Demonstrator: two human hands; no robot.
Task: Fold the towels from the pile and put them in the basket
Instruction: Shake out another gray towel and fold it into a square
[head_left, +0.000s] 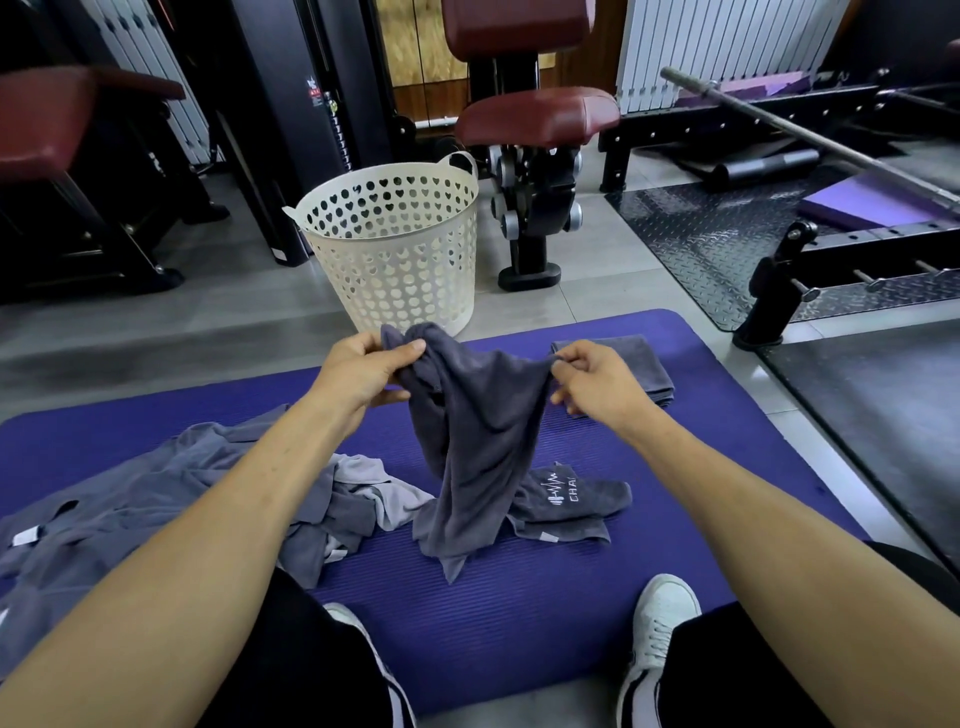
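Note:
A dark grey towel (480, 431) hangs bunched between my two hands above the purple mat (519, 597). My left hand (363, 371) grips its upper left edge, and my right hand (597, 382) pinches its upper right edge. The towel's lower end drapes onto the mat. A pile of unfolded grey towels (156, 499) lies on the mat to the left, with a printed one (571, 499) under the hanging towel. One folded grey towel (644, 364) lies on the mat behind my right hand. The cream perforated basket (395, 244) stands upright beyond the mat's far edge.
A gym machine with a dark red seat (535, 114) stands behind the basket. A barbell (810, 135) and black metal frames fill the right side. My legs and white shoes (660, 639) rest at the mat's near edge.

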